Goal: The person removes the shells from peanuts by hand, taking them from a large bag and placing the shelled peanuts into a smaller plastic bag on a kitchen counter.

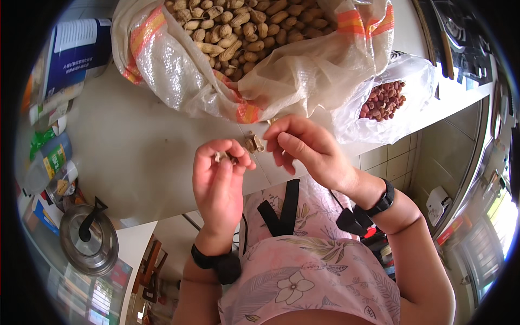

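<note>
My left hand point(221, 178) has its thumb and fingers closed on a piece of peanut shell point(221, 156). To its right, my right hand point(310, 152) is held over the counter's edge with fingers apart and slightly curled; I see nothing in it. Broken peanut shells point(254, 144) lie on the counter between both hands. Beyond them stands a woven plastic sack point(300, 77) with its rim rolled down, full of unshelled peanuts point(239, 34). At the right a thin clear plastic bag point(345, 122) holds reddish shelled peanuts point(383, 101).
Bottles and packages point(55, 156) line the left side of the pale counter point(122, 154). A glass pot lid point(89, 239) with a black handle is at the lower left. A gas stove point(459, 32) is at the upper right, beside a wooden-handled utensil point(447, 61).
</note>
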`<state>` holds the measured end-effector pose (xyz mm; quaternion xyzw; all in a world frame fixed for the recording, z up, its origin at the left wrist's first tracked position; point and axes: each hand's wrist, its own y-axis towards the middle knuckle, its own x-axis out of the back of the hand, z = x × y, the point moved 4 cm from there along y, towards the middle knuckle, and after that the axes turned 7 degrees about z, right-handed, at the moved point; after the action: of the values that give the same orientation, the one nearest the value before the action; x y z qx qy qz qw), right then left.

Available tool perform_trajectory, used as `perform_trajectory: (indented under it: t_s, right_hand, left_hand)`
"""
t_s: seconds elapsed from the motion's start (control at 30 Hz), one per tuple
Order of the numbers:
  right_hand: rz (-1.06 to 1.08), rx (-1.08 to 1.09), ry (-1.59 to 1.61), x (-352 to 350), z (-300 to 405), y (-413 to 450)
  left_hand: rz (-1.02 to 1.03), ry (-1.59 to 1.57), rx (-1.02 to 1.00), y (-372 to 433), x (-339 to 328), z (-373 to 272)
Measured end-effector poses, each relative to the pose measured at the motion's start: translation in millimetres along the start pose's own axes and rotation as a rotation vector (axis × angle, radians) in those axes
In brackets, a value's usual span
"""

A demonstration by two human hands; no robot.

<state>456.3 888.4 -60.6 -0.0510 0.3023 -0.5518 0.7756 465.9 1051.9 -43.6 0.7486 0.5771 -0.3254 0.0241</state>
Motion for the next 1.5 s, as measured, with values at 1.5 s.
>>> perform_trajectory:
  t_s: [1.5]
  right_hand:
    - [-0.115, 0.287, -1.733, 21, 86, 69]
  left_hand:
    - [0.398, 2.077, -0.341, 103, -10, -110]
